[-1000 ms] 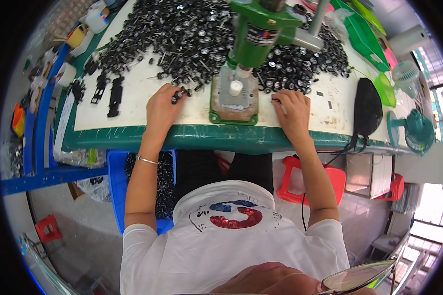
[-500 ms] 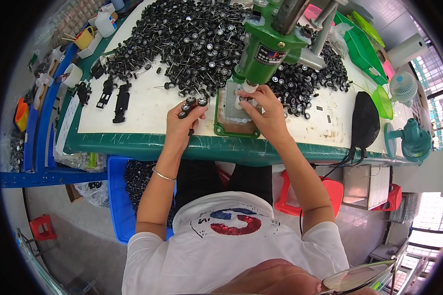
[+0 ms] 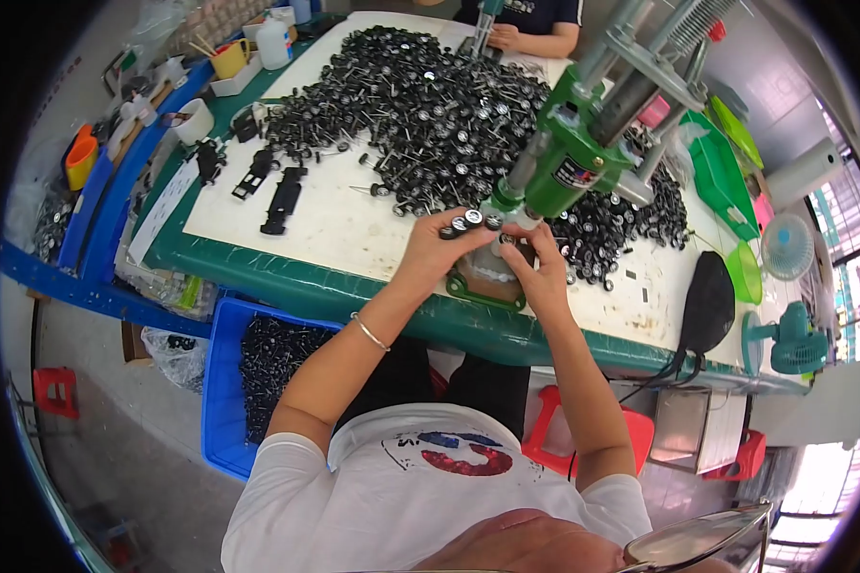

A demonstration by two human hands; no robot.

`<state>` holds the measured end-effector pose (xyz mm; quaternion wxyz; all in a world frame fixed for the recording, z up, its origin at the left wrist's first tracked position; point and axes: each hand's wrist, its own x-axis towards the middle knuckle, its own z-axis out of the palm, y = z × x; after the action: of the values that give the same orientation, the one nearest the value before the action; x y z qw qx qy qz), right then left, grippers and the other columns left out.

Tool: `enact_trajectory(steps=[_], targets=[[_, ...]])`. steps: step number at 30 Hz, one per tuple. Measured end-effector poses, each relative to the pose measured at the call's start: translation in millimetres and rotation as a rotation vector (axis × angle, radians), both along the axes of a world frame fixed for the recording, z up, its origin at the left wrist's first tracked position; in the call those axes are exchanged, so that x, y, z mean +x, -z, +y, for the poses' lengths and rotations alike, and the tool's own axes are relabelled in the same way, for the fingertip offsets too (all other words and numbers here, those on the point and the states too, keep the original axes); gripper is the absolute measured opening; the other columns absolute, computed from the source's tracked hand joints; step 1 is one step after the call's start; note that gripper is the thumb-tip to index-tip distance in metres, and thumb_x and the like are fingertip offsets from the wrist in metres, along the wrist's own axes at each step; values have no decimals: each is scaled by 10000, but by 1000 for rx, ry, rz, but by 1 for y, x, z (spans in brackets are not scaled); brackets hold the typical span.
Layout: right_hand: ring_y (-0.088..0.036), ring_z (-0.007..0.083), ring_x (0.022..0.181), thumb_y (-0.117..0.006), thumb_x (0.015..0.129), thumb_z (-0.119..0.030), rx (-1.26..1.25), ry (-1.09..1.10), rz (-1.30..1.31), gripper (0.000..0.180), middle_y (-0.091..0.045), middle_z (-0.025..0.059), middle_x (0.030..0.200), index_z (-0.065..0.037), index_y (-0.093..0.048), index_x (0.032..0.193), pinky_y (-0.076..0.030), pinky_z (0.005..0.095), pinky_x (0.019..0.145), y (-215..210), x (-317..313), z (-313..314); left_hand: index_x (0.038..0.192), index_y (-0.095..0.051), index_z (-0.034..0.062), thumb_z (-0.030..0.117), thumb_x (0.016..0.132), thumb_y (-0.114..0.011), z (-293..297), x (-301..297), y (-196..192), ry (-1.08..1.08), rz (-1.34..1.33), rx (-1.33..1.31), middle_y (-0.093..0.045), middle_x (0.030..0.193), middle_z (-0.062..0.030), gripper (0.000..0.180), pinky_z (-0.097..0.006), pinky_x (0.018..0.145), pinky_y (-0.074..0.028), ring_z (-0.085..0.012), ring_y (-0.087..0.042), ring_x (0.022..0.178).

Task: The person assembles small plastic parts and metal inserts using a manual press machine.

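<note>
Green-edged table [image 3: 287, 277] with a white top, in a workshop with a grey floor; we took the green press [image 3: 583, 158] standing at its near edge as our landmark.

Item one: our left hand [image 3: 444, 250], just left of the press base, was closed around several small black wheels [image 3: 468, 222], which showed above the fingertips. A thin bracelet [image 3: 373, 334] sat on that wrist.

Item two: our right hand [image 3: 535, 272], directly below the press head, had its fingers pinched at the press nose; what they gripped we could not tell.

Item three: a large heap of black wheel-and-axle parts [image 3: 420, 105] covered the table behind and left of the press, with a smaller heap [image 3: 621, 224] to its right.

Item four: black flat chassis pieces [image 3: 282, 201] lay well left of the press on the white top.

Item five: a blue crate [image 3: 225, 382] holding more black parts stood under the table, below and left of the press.

Item six: a black pouch [image 3: 707, 306] and a teal fan [image 3: 788, 339] lay right of the press.

Item seven: another person's hand [image 3: 502, 36] rested at the far side, behind the press.
</note>
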<state>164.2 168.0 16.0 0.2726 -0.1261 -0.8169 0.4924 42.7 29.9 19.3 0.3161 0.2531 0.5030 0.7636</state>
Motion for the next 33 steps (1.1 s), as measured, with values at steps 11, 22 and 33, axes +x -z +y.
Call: enact_trajectory(steps=[11, 22, 33], targets=[[-600, 130, 950, -602, 920, -146, -206, 217, 233, 341, -622, 59, 1098, 1, -574, 1226, -474, 278, 860, -61, 8, 69, 997, -694, -9, 96, 768, -753, 22, -1, -11, 16, 216, -91, -675, 951, -40, 258, -254, 758, -467, -90, -590, 848], [-492, 118, 568, -526, 961, -275, -515, -22, 494, 234, -534, 9, 739, -49, -583, 980, -377, 236, 531, -248, -65, 107, 1021, -695, -22, 133, 756, -794, 35, 1, -12, 24, 147, -88, -693, 871, -24, 323, -237, 695, -488, -62, -596, 750], [-325, 22, 427, -633, 919, -286, -497, 83, 629, 230, -382, -93, 570, -90, -557, 827, -234, 170, 380, -247, -81, 104, 1022, -698, -29, 124, 751, -801, 34, -14, -5, 64, 195, -110, -691, 892, -35, 328, -241, 727, -495, -67, -598, 787]])
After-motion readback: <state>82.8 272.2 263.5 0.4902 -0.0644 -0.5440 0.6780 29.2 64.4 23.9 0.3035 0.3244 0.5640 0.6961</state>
